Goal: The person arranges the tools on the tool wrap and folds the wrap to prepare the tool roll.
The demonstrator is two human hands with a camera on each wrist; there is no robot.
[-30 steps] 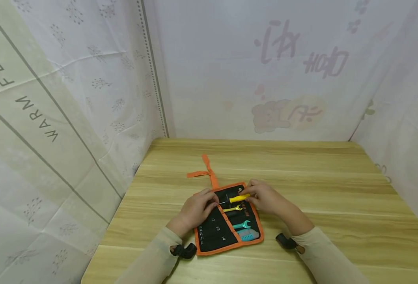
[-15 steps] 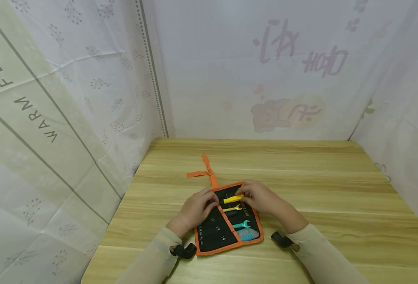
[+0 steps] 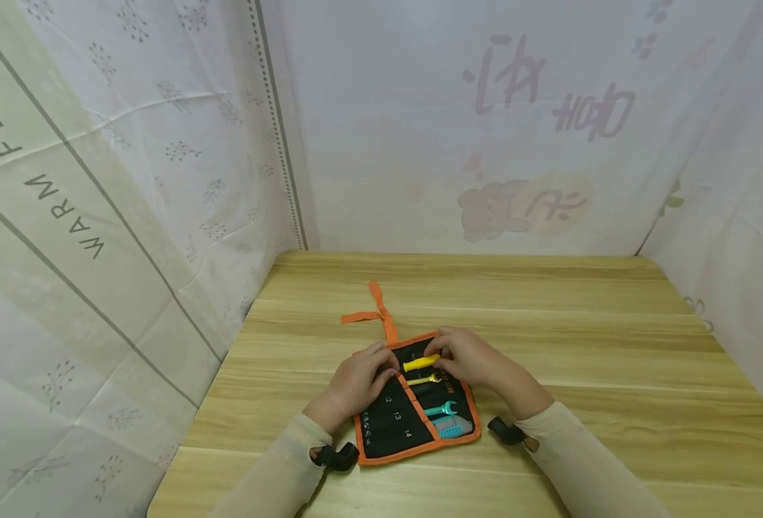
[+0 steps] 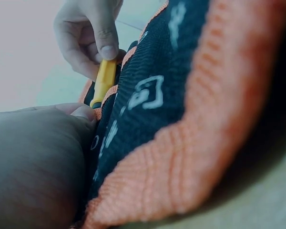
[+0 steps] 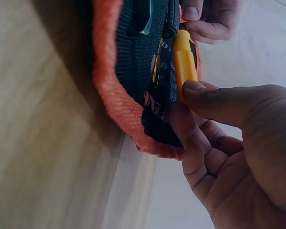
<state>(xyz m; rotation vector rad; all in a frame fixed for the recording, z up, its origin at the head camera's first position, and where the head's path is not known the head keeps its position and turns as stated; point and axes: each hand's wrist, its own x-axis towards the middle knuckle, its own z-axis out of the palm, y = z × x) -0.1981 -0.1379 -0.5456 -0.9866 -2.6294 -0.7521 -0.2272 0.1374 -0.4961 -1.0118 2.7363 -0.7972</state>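
Observation:
A black tool roll (image 3: pixel 381 430) with orange trim lies unfolded on the table. My left hand (image 3: pixel 360 380) pinches the orange edge of its pocket flap near the far end. Between the thumb and fingers of my right hand (image 3: pixel 475 360) is the yellow handle of a screwdriver (image 3: pixel 418 363). In the left wrist view the handle (image 4: pixel 105 81) points down into a pocket mouth, beside my left fingertips; its shaft is hidden. A yellow wrench (image 3: pixel 428 379), a teal wrench (image 3: pixel 445 409) and a teal-grey utility knife (image 3: pixel 454 428) poke out of other pockets.
Orange tie straps (image 3: pixel 383 315) trail from the roll's far edge across the wooden table (image 3: pixel 550 302). Patterned white curtains (image 3: pixel 381 129) enclose the table at the back and sides.
My right hand has moved left with the screwdriver, and its shaft, seen a second ago, has slid into the pocket. My left hand has stayed in place.

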